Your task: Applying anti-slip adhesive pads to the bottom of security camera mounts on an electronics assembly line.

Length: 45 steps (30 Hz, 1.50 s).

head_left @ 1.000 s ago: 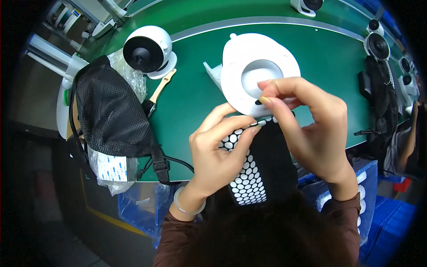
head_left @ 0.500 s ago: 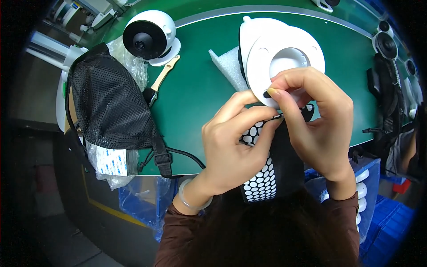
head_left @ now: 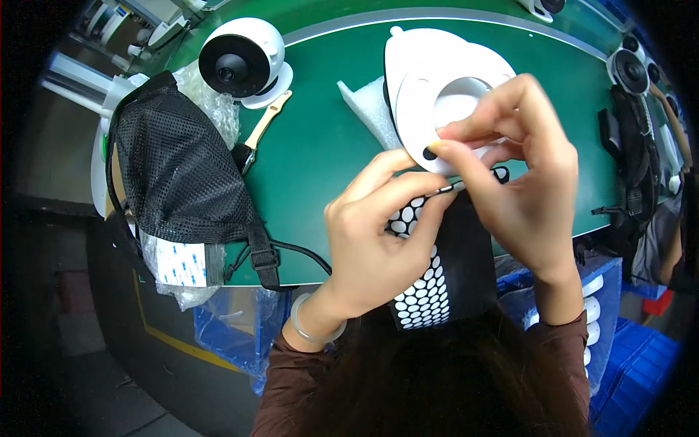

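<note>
My left hand [head_left: 378, 233] is closed, pinching a black sheet of round white-faced stickers [head_left: 424, 298] that hangs below it. Its index fingertip reaches the lower edge of a white device's round base [head_left: 419, 109], which faces up with a large round hollow. Near the base's lower rim sits a small round black pad [head_left: 429, 154]. My right hand [head_left: 531, 175] is closed, thumb and index finger together at this pad. Whether the pad is fixed to the base cannot be seen under the thumb.
On the green table [head_left: 320, 167] stand a white round camera [head_left: 244, 62] and a wooden-handled brush [head_left: 268, 120]. A black mesh bag [head_left: 182, 160] lies left, bubble wrap [head_left: 218, 109] behind it. White foam [head_left: 368, 109] lies beside the device. Blue crates [head_left: 641, 371] are below right.
The device and both hands have shifted slightly left. My right hand's knuckles have risen and more of the black pad shows beside the thumb.
</note>
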### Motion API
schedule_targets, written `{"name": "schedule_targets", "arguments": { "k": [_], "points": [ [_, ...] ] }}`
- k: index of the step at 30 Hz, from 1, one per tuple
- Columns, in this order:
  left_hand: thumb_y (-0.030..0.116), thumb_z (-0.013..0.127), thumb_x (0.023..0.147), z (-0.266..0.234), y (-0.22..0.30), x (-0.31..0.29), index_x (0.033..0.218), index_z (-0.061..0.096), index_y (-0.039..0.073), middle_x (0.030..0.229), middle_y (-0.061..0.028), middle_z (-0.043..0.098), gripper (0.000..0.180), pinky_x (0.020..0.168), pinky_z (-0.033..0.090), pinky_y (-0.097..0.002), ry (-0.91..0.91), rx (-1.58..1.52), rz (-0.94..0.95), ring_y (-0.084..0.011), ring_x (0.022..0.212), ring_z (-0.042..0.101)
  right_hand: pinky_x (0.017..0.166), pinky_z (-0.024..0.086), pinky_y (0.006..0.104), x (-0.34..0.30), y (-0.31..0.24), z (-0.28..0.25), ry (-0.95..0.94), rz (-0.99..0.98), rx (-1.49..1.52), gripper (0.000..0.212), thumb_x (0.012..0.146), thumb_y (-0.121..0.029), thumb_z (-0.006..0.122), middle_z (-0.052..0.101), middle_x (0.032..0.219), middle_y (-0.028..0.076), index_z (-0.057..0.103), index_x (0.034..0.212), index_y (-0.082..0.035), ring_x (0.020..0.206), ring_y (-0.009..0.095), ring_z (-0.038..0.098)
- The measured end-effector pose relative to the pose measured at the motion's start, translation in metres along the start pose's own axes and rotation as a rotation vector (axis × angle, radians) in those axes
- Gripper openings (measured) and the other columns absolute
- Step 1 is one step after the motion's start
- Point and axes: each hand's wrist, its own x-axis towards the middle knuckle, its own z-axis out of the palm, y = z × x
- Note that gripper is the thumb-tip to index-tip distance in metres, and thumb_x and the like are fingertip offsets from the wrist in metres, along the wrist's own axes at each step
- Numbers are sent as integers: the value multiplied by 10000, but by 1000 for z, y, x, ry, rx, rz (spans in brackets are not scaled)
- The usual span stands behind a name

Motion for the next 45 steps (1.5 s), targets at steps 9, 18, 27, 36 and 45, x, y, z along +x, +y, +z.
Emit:
{"name": "schedule_targets", "arguments": {
  "k": [9, 18, 27, 36, 45],
  "points": [
    [-70, 687, 534, -36, 16, -10, 717, 649, 11, 798, -92, 584, 204, 545, 395, -211, -74, -174, -136, -115, 595, 521, 577, 437, 242, -27, -5, -36, -218, -88, -21, 308, 535, -57, 706, 610, 791, 113, 606, 818, 12, 684, 201, 580],
    [-76, 647, 496, -33, 22, 3, 644, 597, -46, 567, -103, 579, 159, 460, 363, -216, -194, -110, 35, -153, 490, 521, 478, 394, 203, -30, -5, -44, -170, 118, 163, 170, 510, 15, 674, 588, 616, 65, 599, 663, 5, 512, 134, 532],
    [-8, 673, 557, -30, 25, 15, 656, 612, -19, 590, -97, 594, 117, 482, 413, -232, -281, -18, 45, -178, 508, 560, 479, 380, 212, -37, -1, -49, -144, 162, 164, 123, 525, -6, 674, 562, 577, 78, 572, 588, 19, 499, 135, 517],
    [-34, 643, 615, -32, 18, 10, 744, 614, -24, 644, -118, 613, 133, 477, 440, -227, -328, -38, 15, -196, 532, 603, 662, 417, 311, -28, -10, -45, -46, -196, -278, 329, 505, -72, 707, 571, 797, 48, 643, 828, -56, 771, 234, 494],
    [-32, 644, 613, -28, 18, 11, 767, 607, 0, 614, -111, 586, 161, 440, 404, -249, -307, -31, 85, -210, 484, 560, 670, 404, 333, -24, -11, -30, -83, -326, -298, 236, 510, -47, 708, 563, 719, -9, 634, 725, -109, 712, 201, 487]
  ]
}}
